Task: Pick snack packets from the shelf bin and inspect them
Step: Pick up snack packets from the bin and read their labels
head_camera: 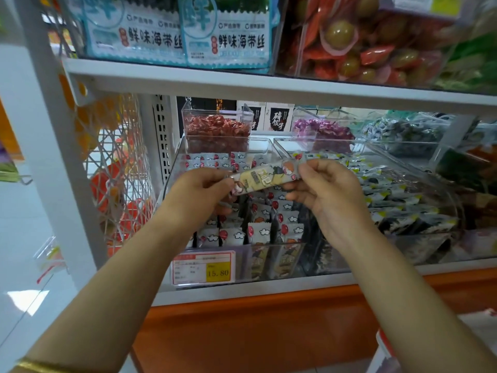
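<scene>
A: Status?
B: We have one snack packet (265, 176) out, held level just above the shelf bin (169, 188). Left hand (199, 192) pinches one end, right hand (326, 192) pinches the other.
A: So picked, inspection underway?
B: We judge so. Many packets remain in the bin, so most of the task is left.
</scene>
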